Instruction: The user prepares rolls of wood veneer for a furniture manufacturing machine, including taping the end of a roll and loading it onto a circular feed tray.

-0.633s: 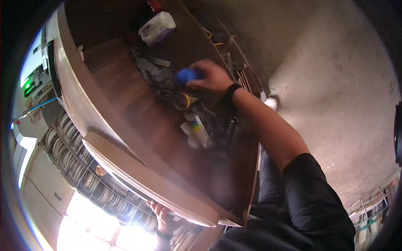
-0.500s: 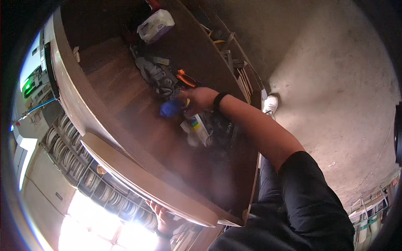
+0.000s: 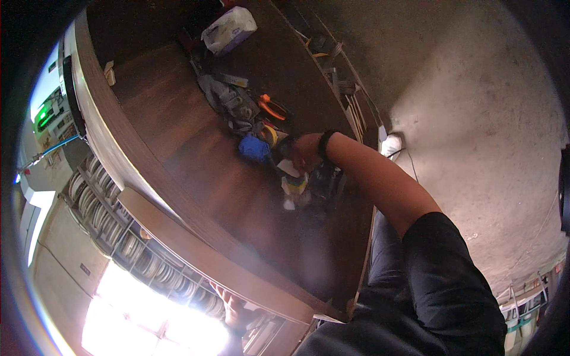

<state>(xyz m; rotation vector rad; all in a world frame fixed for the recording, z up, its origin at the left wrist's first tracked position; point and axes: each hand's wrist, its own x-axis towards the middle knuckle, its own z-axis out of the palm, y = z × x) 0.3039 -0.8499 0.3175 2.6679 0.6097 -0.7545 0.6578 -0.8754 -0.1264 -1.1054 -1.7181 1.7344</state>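
Note:
A deep brown wooden drawer stretches across the middle, with a pale curved panel along its left side. My right hand, with a dark band at the wrist, reaches down among things lying in the drawer. Its fingertips are partly hidden beside a small white carton with yellow and green. A crumpled blue item and a yellow ring-shaped item lie just left of it. Orange-handled pliers and dark grey gloves rest farther off. My left hand has fingers stretched against the panel's outer edge.
A white and purple tissue pack lies at the drawer's far end. Racks of round coils stand beyond the panel at left, above a bright window. Right of the drawer is a concrete floor, with strips and tools along a narrow ledge.
My right hand has moved right and nearer, away from the blue item to the white carton, which now lies partly under it. My left hand stays at the panel. The view has shifted slightly.

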